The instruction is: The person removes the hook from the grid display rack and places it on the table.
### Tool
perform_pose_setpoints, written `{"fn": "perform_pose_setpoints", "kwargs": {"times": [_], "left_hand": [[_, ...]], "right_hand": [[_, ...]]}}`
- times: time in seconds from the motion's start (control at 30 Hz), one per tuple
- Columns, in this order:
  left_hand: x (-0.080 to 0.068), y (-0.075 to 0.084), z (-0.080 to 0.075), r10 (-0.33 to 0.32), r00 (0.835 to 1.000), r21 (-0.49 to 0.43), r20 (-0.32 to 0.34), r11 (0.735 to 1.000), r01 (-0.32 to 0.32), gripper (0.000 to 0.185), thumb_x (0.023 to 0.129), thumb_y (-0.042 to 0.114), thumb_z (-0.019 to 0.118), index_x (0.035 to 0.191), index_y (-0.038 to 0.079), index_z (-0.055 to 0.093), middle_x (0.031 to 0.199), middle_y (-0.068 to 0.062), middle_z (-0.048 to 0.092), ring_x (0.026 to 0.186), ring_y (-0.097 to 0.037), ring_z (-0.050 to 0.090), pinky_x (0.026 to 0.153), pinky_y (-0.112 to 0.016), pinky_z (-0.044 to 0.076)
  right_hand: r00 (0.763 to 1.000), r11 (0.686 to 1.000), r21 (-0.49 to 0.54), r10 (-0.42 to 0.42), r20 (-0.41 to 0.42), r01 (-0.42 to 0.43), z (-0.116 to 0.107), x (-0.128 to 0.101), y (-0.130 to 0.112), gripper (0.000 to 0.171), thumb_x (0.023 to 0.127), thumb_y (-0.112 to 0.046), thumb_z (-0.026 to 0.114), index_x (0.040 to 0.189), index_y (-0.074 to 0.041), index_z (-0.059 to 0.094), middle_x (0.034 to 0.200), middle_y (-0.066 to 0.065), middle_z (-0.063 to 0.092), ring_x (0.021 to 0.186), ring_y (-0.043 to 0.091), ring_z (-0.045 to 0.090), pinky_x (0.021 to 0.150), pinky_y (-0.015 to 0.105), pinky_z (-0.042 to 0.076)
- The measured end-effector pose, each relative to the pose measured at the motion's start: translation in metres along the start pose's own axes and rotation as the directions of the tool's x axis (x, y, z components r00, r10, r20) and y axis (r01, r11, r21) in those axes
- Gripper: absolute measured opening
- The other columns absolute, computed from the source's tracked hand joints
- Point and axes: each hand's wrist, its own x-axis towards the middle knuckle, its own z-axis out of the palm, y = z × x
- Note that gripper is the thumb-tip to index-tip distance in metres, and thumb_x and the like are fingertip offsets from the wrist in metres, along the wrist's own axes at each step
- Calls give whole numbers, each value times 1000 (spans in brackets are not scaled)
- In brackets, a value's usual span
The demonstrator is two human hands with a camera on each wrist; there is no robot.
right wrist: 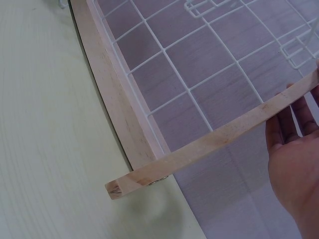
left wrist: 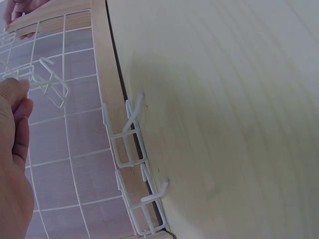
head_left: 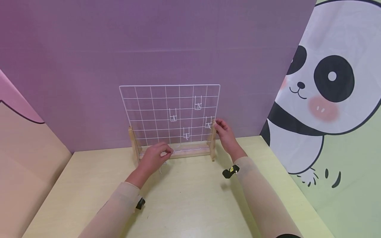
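Fingers of your left hand [head_left: 154,158] pinch a white wire hook [left wrist: 47,82] while your right hand [head_left: 225,134], fingers straight, steadies the grid's wooden upright [head_left: 213,140].

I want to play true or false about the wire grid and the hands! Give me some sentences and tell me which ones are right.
1. The white wire grid stands upright in a wooden stand. True.
2. The right hand touches the stand's right post. True.
3. The left hand lies flat on the table, away from the stand. False: it is at the stand's bottom rail, pinching a white wire hook.
4. No hooks hang on the grid. False: four white hooks hang on it.
5. A panda picture is on the right. True.
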Motion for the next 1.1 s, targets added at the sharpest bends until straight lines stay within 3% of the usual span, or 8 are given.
{"fn": "perform_pose_setpoints", "kwargs": {"times": [0.33,0.6,1.1], "left_hand": [[-1,-5,7,-30,997,-17,65,999,31,14,95,-1,85,101,11,80,99,2,74,95,-19,76,86,-38,66],[-2,-7,9,-89,990,-15,108,996,92,13,96,0,84,101,11,81,100,2,73,95,-19,75,86,-39,66],[-4,-14,16,-152,978,-40,142,987,159,13,96,0,84,102,12,81,100,3,74,94,-18,72,88,-41,66]], "right_hand": [[1000,1000,-12,8,-6,-8,0,0,1,27,115,-23,60,138,-9,61,130,1,62,131,20,56,130,44,36],[1000,1000,-3,-8,-11,8,1,0,0,25,116,-20,59,137,-8,61,127,1,63,127,19,57,128,45,38],[1000,1000,-7,-14,-2,14,1,0,-1,25,117,-20,58,138,-7,60,127,1,62,126,19,57,128,45,37]]}}
